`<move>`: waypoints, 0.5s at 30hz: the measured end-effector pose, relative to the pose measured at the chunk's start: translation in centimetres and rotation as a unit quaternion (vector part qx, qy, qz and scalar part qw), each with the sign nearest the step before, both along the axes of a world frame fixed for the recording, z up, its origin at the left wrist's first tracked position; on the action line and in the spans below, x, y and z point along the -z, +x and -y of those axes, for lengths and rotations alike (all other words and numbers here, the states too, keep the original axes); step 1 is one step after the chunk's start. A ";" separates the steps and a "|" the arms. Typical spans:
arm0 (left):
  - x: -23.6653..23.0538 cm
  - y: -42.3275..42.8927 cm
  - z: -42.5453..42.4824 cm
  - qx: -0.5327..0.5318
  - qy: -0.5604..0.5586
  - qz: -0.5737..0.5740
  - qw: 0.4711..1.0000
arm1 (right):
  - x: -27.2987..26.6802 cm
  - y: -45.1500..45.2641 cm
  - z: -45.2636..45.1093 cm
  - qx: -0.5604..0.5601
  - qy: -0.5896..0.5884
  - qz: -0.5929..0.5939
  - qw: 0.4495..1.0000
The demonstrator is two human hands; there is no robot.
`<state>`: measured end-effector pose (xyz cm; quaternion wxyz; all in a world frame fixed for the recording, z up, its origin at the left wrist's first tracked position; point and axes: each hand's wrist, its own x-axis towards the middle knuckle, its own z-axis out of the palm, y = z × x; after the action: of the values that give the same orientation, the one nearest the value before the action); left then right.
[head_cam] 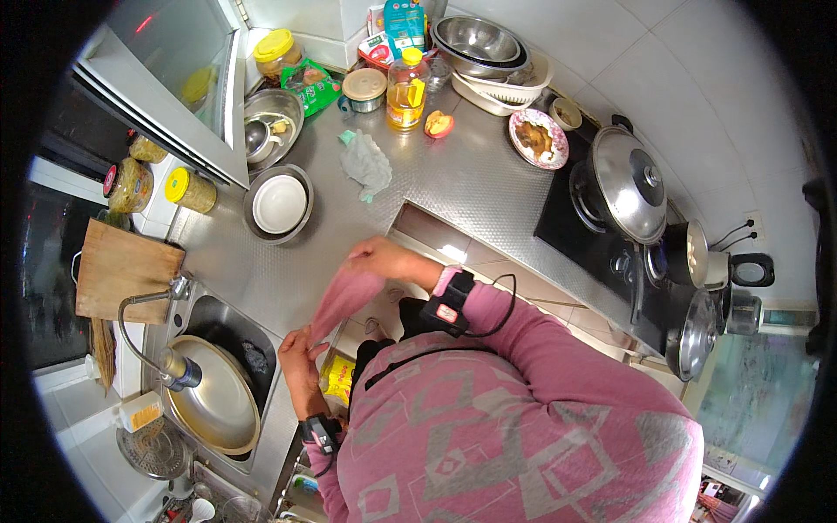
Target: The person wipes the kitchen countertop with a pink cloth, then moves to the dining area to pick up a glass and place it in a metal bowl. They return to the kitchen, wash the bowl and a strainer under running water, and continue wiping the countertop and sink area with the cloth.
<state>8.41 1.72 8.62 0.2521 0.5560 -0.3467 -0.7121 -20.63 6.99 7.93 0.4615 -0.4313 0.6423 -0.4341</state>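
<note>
A pink cloth [344, 294] is stretched between my two hands over the counter's front edge, near the corner by the sink. My right hand [379, 257] grips its upper end; my left hand [297, 350] pinches the lower end beside the sink. Beyond them on the steel counter [327, 202] lie a crumpled grey cloth [366, 163] and a steel bowl [305, 222] with a white bowl [279, 203] inside. The sink [265, 333] at the left holds a large metal basin [216, 399].
A wooden cutting board [127, 271] leans behind the faucet [144, 297]. An oil bottle [407, 91] and a piece of apple [439, 124] stand at the back. To the right, a patterned plate [539, 138] sits near the stove [569, 222], which bears a lidded wok [628, 183]. An open window [170, 78] juts in.
</note>
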 end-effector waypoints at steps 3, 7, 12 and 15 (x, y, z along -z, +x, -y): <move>2.4 3.5 0.7 -0.038 -0.026 0.029 0.999 | -2.4 -3.4 -2.6 0.166 0.031 0.207 0.964; 6.6 5.7 2.0 -0.027 -0.153 0.201 0.967 | -5.3 -9.9 -7.2 0.313 -0.059 0.318 0.893; 8.6 2.5 2.4 0.071 -0.479 0.412 0.772 | -4.4 -18.7 -8.5 0.497 -0.113 0.187 0.840; 8.2 -1.3 2.1 0.095 -0.522 0.462 0.711 | -1.2 -25.2 -5.7 0.525 -0.128 0.035 0.840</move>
<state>7.13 -0.33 0.45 0.2414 0.5598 -0.7873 -0.0922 -45.82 12.67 9.12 0.1271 -0.0689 0.6946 -0.7047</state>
